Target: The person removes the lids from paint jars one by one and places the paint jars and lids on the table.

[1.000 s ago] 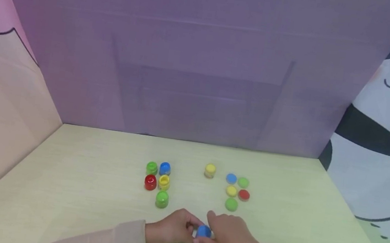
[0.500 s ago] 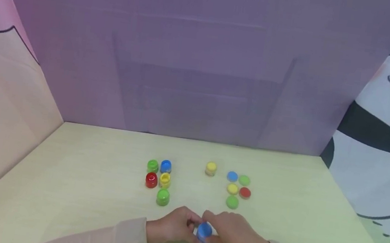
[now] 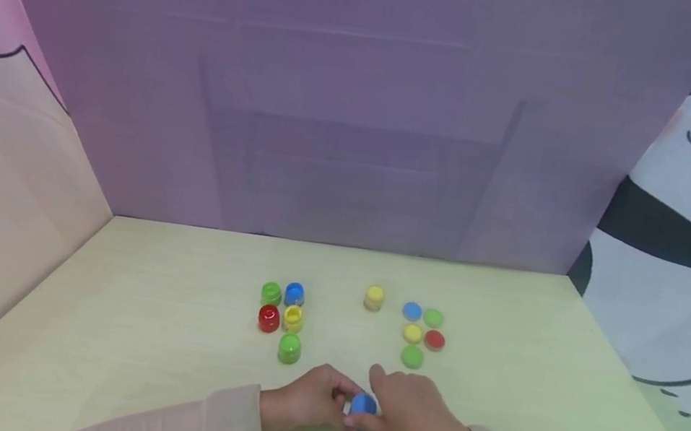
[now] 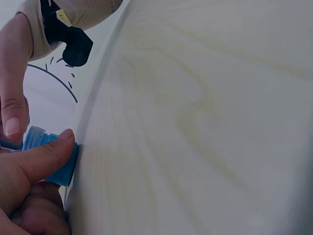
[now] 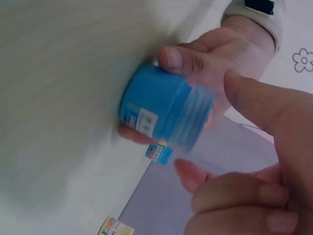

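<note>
A small blue paint jar (image 3: 364,403) stands low in front of the person, between the hands. My left hand (image 3: 311,402) grips it, the thumb on one side and fingers on the other in the right wrist view. There the jar (image 5: 156,100) shows a printed label and a clear ribbed band round its top. My right hand (image 3: 420,416) is close beside it, thumb raised. In the right wrist view the right hand (image 5: 283,152) has thumb and index finger apart near that band, other fingers curled. Whether the index finger touches the jar is hard to tell.
Left of centre on the table (image 3: 140,334) stand green (image 3: 271,293), blue (image 3: 294,294), red (image 3: 269,318) and yellow (image 3: 293,318) jars, plus a nearer green jar (image 3: 289,348). A yellow-topped jar (image 3: 374,297) stands at centre. Several coloured lids, including a red lid (image 3: 435,340), lie right.
Half a second ago the right thumb was against the jar's top; now it is lifted away, much as a second ago. The left hand keeps its grip. The other jars and lids stay put.
</note>
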The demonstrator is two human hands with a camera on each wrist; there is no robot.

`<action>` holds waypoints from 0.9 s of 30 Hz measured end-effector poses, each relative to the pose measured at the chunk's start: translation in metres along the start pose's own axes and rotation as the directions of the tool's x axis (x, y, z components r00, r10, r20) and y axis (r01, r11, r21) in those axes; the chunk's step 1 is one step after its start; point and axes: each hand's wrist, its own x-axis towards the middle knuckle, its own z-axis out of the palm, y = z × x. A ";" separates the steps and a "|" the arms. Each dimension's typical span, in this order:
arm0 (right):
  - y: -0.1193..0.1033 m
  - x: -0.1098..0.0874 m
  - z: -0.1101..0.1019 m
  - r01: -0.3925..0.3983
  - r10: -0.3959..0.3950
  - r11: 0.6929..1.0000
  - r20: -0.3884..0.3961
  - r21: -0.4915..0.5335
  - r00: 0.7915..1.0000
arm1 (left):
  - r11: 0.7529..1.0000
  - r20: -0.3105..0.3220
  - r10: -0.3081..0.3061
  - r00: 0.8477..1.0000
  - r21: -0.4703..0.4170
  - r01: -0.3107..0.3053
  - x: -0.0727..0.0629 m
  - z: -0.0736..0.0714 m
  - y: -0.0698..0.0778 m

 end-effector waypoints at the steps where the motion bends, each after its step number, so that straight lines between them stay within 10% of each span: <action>1: -0.002 0.000 0.001 -0.029 0.029 1.000 0.008 0.000 1.000 | 1.000 -0.004 -0.003 1.000 0.006 0.003 0.000 0.000 0.000; 19: -0.007 0.001 -0.003 -0.048 0.044 0.998 0.119 0.031 0.992 | 1.000 -0.003 -0.015 1.000 -0.013 0.015 -0.003 0.000 0.003; 27: -0.004 -0.001 -0.007 0.023 -0.024 1.000 0.053 0.018 0.998 | 1.000 -0.005 0.000 1.000 0.005 0.000 -0.003 0.000 0.004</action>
